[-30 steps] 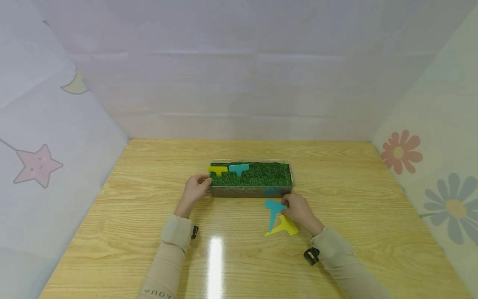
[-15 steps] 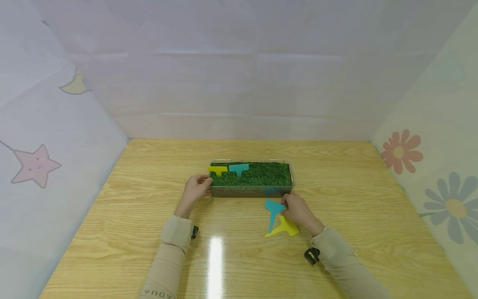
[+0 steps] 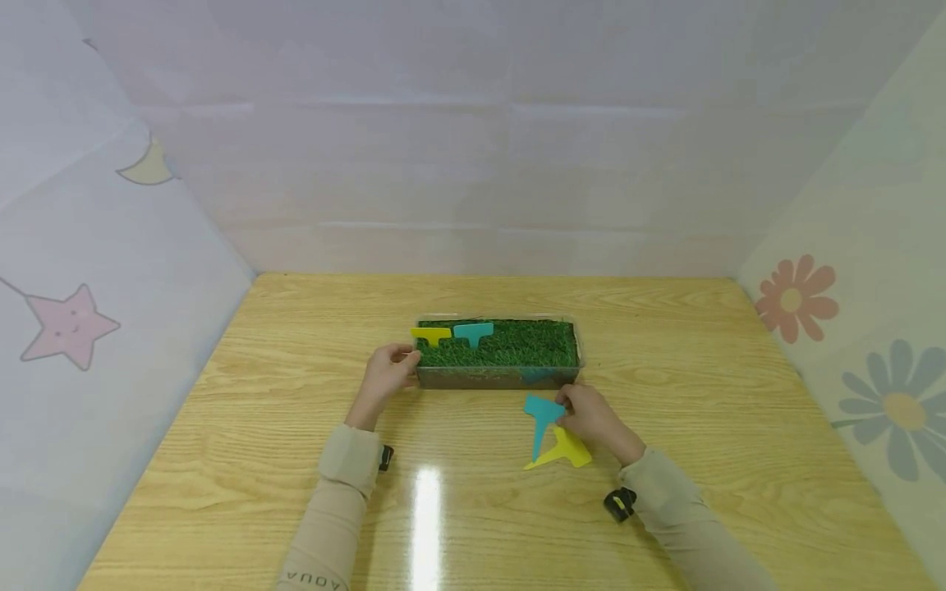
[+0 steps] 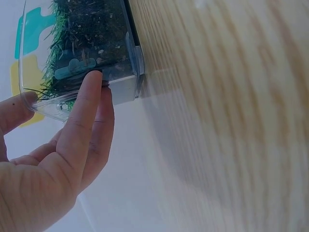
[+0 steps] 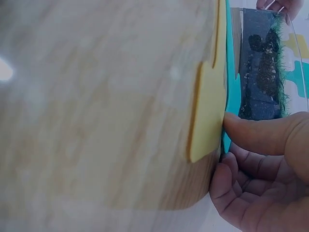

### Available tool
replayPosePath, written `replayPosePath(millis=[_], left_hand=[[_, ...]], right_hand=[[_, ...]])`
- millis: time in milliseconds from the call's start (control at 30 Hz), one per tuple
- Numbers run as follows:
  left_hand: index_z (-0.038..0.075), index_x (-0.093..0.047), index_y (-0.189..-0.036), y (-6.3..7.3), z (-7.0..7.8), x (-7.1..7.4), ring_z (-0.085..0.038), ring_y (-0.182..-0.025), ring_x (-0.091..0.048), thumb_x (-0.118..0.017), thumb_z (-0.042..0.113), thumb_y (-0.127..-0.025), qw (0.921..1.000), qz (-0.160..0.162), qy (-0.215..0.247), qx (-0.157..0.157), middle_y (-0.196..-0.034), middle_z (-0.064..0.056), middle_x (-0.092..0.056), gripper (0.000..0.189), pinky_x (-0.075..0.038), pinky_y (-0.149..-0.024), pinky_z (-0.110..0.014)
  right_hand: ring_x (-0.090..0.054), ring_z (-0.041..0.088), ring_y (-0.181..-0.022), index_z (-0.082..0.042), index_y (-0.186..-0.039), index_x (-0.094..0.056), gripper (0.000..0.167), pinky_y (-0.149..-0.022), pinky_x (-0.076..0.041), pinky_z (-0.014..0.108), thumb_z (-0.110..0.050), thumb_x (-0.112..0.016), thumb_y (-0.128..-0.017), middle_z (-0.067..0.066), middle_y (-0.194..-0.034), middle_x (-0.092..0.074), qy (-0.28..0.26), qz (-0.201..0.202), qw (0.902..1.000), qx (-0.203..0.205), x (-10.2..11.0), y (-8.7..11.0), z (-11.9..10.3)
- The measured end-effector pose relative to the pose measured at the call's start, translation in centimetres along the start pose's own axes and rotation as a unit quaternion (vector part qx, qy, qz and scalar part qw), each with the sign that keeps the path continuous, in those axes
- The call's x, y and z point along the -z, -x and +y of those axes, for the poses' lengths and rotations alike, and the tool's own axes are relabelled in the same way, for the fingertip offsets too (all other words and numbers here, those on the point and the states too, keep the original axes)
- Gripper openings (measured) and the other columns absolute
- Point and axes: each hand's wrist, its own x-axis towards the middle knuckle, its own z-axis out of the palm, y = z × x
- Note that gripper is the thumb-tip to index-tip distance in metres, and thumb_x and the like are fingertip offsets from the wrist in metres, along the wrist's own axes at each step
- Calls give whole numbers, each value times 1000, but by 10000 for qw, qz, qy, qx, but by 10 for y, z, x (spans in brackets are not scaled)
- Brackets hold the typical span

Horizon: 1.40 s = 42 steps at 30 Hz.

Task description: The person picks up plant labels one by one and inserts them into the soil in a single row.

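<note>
A clear rectangular planter box (image 3: pixel 473 379) holds green grass (image 3: pixel 528 343) over dark soil. My left hand (image 3: pixel 386 373) holds its left end, thumb at the rim and fingertips (image 4: pixel 91 82) against the wall. Inside the box, a yellow plant label (image 3: pixel 431 335) and a blue plant label (image 3: pixel 473 332) stand side by side at the left. In front of the box, my right hand (image 3: pixel 594 414) pinches the head of another blue plant label (image 3: pixel 543 409) at its right edge. A second yellow plant label (image 3: pixel 569 446) lies on the table partly under that hand, overlapping the blue one's tip.
The wooden table (image 3: pixel 296 328) extends around the box, with a light reflection in front. A pale wall rises behind it, and patterned side walls flank both sides. Each sleeved wrist wears a black device (image 3: pixel 620 504).
Almost nothing differs. Both hands keep their places, the right one on the blue plant label and the left at the box, with only a tiny shift of the view.
</note>
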Motion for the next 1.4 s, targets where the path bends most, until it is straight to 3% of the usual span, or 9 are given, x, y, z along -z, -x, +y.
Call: replayPosePath(millis=[233,400,667,1033,1400], left_hand=[[-6,-44,-129,-1,-3,1,-32,-87,-61,-50,18,-95,10000,-7,20,-43,-113,-23,-51,42,-53,-76,-40],[-6,-45,-128,-1,-4,1,-32,-88,-61,-50,18,-94,10000,4,36,-69,-112,-24,-51,42,-53,-76,-40],[-7,-45,-128,-1,-5,1,-33,-89,-60,-50,17,-94,9999,-27,86,-130,-113,-25,-51,42,-53,-76,-40],[-7,-44,-128,0,-5,2,-33,-91,-59,-50,17,-94,9998,-58,111,-178,-113,-24,-51,42,-52,-77,-41],[-6,-43,-130,0,-5,2,-35,-93,-59,-52,21,-94,9995,-107,260,-117,-115,-25,-50,46,-51,-80,-42]], right_hand=[[-45,19,-69,3,-92,-59,20,-62,-43,34,-5,-70,-78,8,-80,-53,-154,-123,9997,142,2,2,1],[-43,15,-66,-1,-86,-59,23,-58,-41,30,-18,-72,-78,5,-77,-52,-250,-69,9973,687,0,1,11],[-44,14,-66,-5,-80,-60,13,-59,-41,30,-7,-72,-77,1,-75,-54,-417,-255,9982,344,2,-1,9],[-48,10,-63,-4,-80,-61,5,-55,-42,25,-6,-65,-82,0,-74,-55,-806,-239,9926,876,4,0,21],[-53,13,-68,1,-83,-62,6,-57,-45,26,-4,-65,-83,5,-78,-58,-1068,-379,9893,920,9,2,18]])
